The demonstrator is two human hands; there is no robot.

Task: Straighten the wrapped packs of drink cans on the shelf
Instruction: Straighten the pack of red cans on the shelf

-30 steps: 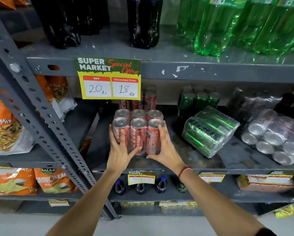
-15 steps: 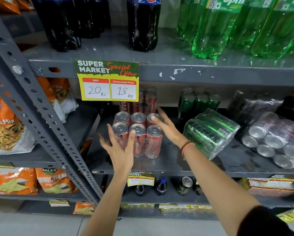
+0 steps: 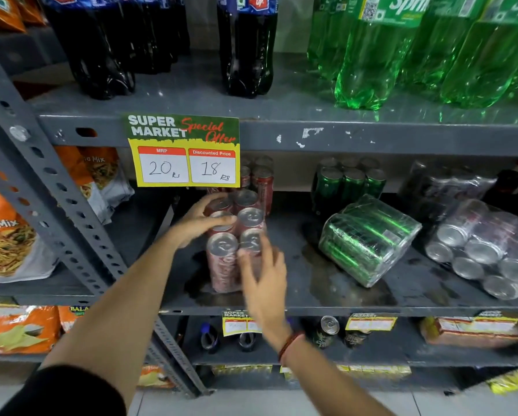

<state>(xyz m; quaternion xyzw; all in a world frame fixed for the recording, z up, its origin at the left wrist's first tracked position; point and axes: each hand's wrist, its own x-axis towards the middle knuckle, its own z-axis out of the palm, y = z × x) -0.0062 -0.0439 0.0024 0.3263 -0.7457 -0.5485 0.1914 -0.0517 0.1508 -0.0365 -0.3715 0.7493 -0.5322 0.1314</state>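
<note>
A wrapped pack of red cola cans (image 3: 226, 265) stands upright on the grey middle shelf (image 3: 341, 307), its narrow end facing me. My left hand (image 3: 197, 220) lies over the pack's top left cans, fingers curled on the lids. My right hand (image 3: 263, 277) presses the pack's front right side, fingers spread and blurred. A wrapped pack of green cans (image 3: 368, 238) lies tipped on its side to the right. Farther right a wrapped pack of silver cans (image 3: 485, 250) also lies on its side, lids toward me.
More red cans (image 3: 263, 181) and green cans (image 3: 352, 181) stand at the shelf's back. A price sign (image 3: 184, 151) hangs from the upper shelf, which holds dark and green bottles (image 3: 371, 55). A perforated steel upright (image 3: 56, 205) and snack bags (image 3: 5, 232) are on the left.
The red pack has been turned a quarter turn, so its narrow end now faces me. My left hand moved onto its top; my right hand came round from behind to its front right side.
</note>
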